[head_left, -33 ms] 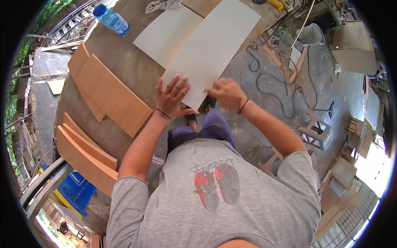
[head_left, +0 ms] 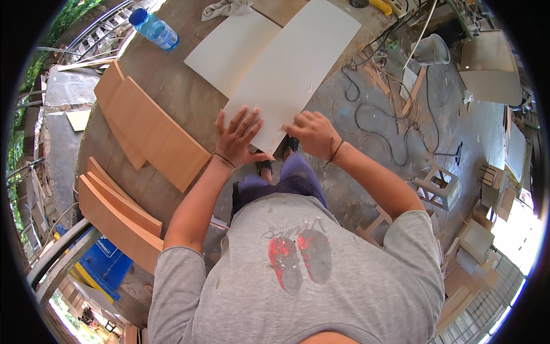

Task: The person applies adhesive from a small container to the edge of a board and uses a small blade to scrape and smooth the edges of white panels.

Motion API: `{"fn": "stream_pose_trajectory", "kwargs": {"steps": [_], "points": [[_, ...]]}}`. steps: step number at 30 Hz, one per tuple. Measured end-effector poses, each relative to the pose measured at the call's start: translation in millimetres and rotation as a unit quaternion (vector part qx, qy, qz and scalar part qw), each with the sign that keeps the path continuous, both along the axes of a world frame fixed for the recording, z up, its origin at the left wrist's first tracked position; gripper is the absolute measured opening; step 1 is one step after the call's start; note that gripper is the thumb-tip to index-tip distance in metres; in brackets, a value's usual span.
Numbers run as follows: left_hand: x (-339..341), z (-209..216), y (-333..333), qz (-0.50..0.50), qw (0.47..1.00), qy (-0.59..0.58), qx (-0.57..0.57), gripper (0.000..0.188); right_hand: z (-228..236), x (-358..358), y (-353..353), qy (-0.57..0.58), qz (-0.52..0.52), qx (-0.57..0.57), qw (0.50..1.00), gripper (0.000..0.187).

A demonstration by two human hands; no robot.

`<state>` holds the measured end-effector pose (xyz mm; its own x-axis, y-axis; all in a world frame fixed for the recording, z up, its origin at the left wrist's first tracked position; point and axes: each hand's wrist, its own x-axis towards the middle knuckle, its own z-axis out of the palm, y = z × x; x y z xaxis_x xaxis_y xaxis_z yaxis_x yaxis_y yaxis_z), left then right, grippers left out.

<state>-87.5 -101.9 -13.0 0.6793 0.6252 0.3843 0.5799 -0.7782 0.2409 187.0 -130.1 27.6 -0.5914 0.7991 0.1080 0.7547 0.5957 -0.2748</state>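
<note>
A long white board (head_left: 298, 57) lies on the work surface, its near corner pointing toward my legs. My left hand (head_left: 239, 136) rests flat on the board's near end, fingers spread and thumb reaching along the near edge. At the right edge of the same end is my right hand (head_left: 312, 133), its fingers curled together. Whatever it may pinch is hidden or too small to name. Partly beneath the long board, a second white board (head_left: 229, 49) lies to the left.
Left of me lie wood-coloured panels (head_left: 152, 123), with more curved-looking panels (head_left: 123, 209) nearer. A blue-capped bottle (head_left: 154, 28) and a grey cloth (head_left: 226, 8) sit at the far side. Black cables (head_left: 366, 109), wood scraps and a bucket (head_left: 431, 49) are on the right-hand floor.
My right hand has shifted very slightly at the board's edge, its fingers still curled. The left hand and both white boards stay practically where they were.
</note>
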Motion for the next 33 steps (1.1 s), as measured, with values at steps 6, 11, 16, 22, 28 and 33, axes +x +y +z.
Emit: {"fn": "stream_pose_trajectory", "kwargs": {"steps": [6,11,16,22,28,33], "points": [[8,0,4,-0.001,1.0,0.001,0.014,0.087,-23,142,102,0.035,-0.302,0.109,0.946,0.039],[2,5,1,0.004,1.0,0.027,0.003,0.086,-30,77,57,0.034,-0.139,0.028,0.989,0.037],[-2,13,-2,0.009,0.997,0.069,-0.033,0.09,-2,35,20,0.047,-0.048,0.024,0.997,0.032],[10,29,-9,0.022,0.989,0.124,-0.072,0.091,-12,98,84,0.006,-0.222,0.038,0.974,0.032],[22,34,-10,0.069,0.985,0.13,-0.089,0.086,-10,-19,-30,0.236,0.022,-0.138,0.962,0.035],[43,23,16,0.288,0.952,0.066,-0.076,0.081,0,57,14,0.332,-0.216,-0.203,0.896,0.03]]}}
